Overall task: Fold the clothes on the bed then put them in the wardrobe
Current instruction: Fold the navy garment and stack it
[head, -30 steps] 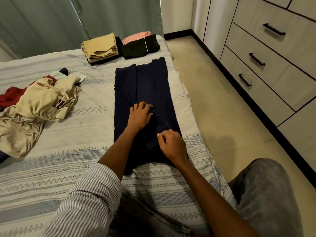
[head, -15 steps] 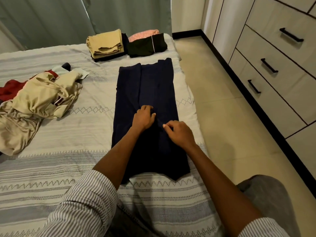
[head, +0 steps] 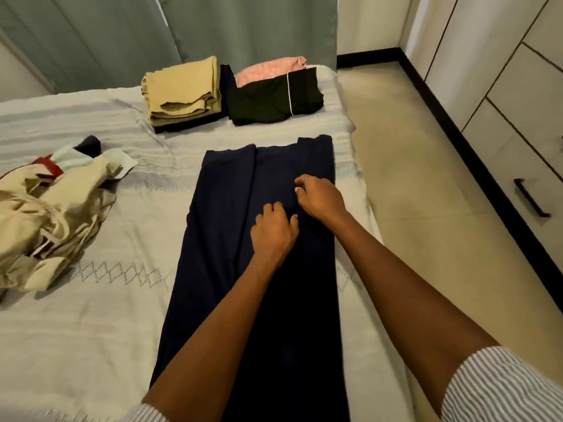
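On the bed (head: 91,330), head view: a long navy garment (head: 231,239), probably trousers, lies flat and lengthwise along the right side of the mattress, folded into a narrow strip with a seam line running down it. Both hands sit on its upper half. Left hand (head: 274,231): fingers curled down into the cloth, knuckles up; grip looks narrow, bunching or pinching a fold of the navy fabric, though the fingertips are hidden under the hand. Right hand (head: 320,196): just beyond and right of the left, fingers curled, thumb and forefinger pinching the navy fabric near the seam. Hands nearly touching.

Far end of the bed, near the curtain (head: 137,35): a folded tan stack (head: 182,89) resting on something dark; beside it a folded black garment with a white stripe (head: 274,99), overlapping a folded pink piece (head: 271,68) behind it.

Left edge: loose heap of unfolded clothes (head: 51,214), mostly beige, with red, pale green and dark bits showing at its top.

Right of the bed: tiled floor (head: 426,193), then a pale wardrobe (head: 502,86) with drawers and a black handle (head: 531,197). Striped sleeves at the bottom corners.
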`<state>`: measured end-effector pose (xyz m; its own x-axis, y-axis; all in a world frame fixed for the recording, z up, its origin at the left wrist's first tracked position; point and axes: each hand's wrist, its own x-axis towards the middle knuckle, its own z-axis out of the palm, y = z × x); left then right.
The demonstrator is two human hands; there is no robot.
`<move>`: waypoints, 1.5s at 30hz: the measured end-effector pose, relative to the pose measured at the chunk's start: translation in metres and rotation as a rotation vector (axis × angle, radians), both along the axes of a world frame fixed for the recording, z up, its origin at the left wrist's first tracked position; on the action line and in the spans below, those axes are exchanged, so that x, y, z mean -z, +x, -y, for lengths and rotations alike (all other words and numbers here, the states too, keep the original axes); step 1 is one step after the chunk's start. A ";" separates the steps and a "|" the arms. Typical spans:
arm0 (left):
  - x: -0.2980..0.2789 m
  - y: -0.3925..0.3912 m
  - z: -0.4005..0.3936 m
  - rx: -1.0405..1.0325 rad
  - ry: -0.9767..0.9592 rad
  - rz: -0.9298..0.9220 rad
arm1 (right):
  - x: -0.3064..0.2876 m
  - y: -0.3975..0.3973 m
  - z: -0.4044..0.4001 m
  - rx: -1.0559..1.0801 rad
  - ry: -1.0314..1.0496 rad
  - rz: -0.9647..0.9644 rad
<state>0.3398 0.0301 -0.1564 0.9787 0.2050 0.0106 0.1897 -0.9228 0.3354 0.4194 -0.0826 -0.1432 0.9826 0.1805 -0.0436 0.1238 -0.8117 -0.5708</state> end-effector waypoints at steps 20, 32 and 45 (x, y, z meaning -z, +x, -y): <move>-0.010 0.086 0.011 -0.198 -0.417 -0.059 | -0.021 0.176 0.001 0.105 -0.046 -0.133; -0.012 0.080 -0.013 -0.389 -0.575 0.103 | -0.050 0.182 -0.035 0.002 0.511 -0.314; -0.028 0.031 -0.058 -0.250 -0.488 -0.388 | -0.006 0.056 -0.050 -0.202 0.118 0.096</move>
